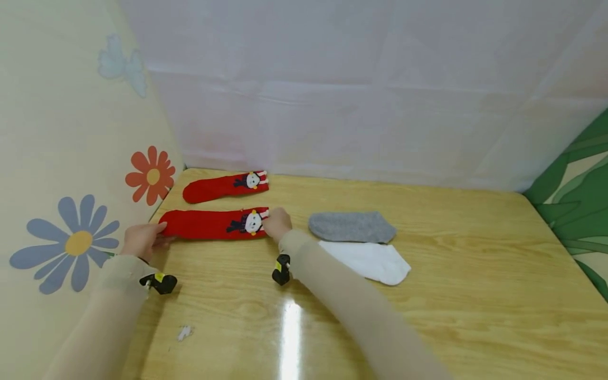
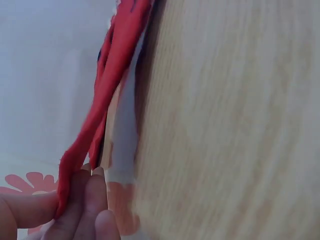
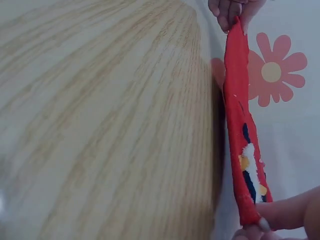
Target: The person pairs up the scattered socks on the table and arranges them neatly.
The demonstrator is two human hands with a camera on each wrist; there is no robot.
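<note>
A red sock (image 1: pixel 204 224) with a white cartoon face near its cuff is stretched lengthwise between both hands. My left hand (image 1: pixel 142 240) pinches its toe end between thumb and fingers, as the left wrist view shows up close. At the cuff end, my right hand (image 1: pixel 277 224) pinches the fabric beside the cartoon face. In the right wrist view the held sock (image 3: pixel 236 95) hangs just over the tabletop. Behind it, a matching red sock (image 1: pixel 214 188) lies flat near the table's back edge.
Right of my right hand, a grey sock (image 1: pixel 351 227) lies beside a white sock (image 1: pixel 380 262), which my right forearm partly covers. A small white scrap (image 1: pixel 184 332) is on the wooden table (image 1: pixel 475 295) near the front. Flower-patterned wall covering (image 1: pixel 28 158) borders the left side.
</note>
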